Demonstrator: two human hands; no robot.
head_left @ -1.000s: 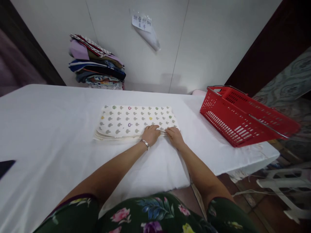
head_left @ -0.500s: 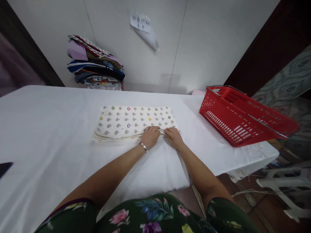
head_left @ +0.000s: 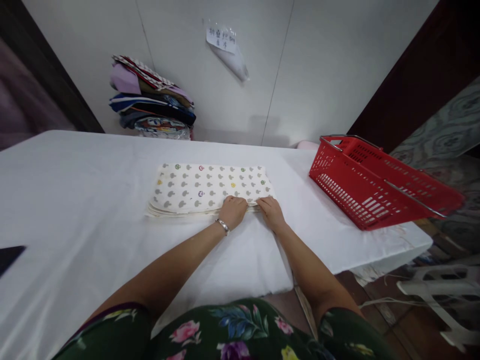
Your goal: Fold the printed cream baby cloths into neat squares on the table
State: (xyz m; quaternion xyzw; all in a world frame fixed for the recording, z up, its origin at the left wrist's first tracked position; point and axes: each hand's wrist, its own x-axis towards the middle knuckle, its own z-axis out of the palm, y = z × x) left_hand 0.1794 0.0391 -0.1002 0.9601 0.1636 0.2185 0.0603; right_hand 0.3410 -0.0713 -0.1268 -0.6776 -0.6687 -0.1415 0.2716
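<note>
A folded cream cloth (head_left: 210,185) with small grey and coloured prints lies flat on the white-covered table (head_left: 123,280), its layers showing along the near edge. My left hand (head_left: 233,211), with a silver bracelet at the wrist, is closed on that near edge, right of the cloth's middle. Close by on the right, my right hand (head_left: 270,212) grips the same edge near the cloth's right corner. Both thumbs are at the layers, and some fingertips are hidden against the fabric.
A red plastic basket (head_left: 375,182) with metal handles stands at the table's right. Against the wall at the back left rises a stack of folded fabrics (head_left: 153,105). A dark flat object (head_left: 10,256) lies at the left edge. A white stool (head_left: 442,290) is on the floor, lower right.
Both hands stay at the cloth's near edge with barely any shift. The whole view has moved slightly, so things appear a little further right.
</note>
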